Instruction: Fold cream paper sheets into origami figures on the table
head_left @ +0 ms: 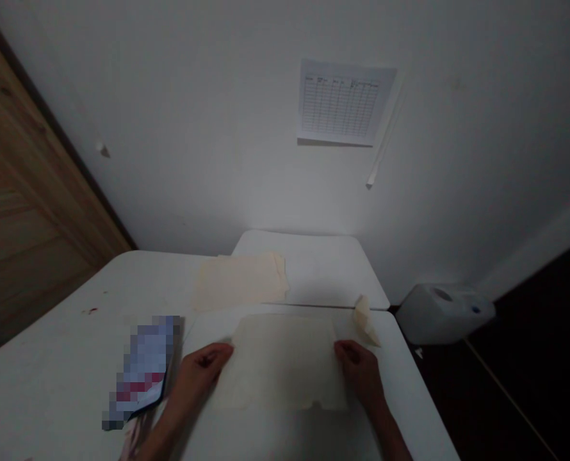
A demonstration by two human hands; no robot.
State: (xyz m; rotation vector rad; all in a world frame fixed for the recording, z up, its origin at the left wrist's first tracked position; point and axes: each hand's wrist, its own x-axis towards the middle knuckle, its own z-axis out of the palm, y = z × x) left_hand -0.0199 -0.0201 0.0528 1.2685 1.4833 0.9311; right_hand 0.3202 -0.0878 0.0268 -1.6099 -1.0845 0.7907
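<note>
Wall chart [341,102] unreadable above table [59,365]; left grip [201,374], right grip [359,371] spread on cream sheet [280,362].

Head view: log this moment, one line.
pale sheet: flat on white table | left hand: at left edge | right hand: at right edge

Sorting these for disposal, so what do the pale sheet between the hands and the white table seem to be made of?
The pale sheet looks soft, thin and matte, with uneven edges; it could be paper or dough, and the picture can't settle which. The table looks like white moulded plastic, smooth with a faint sheen and rounded corners.
</note>
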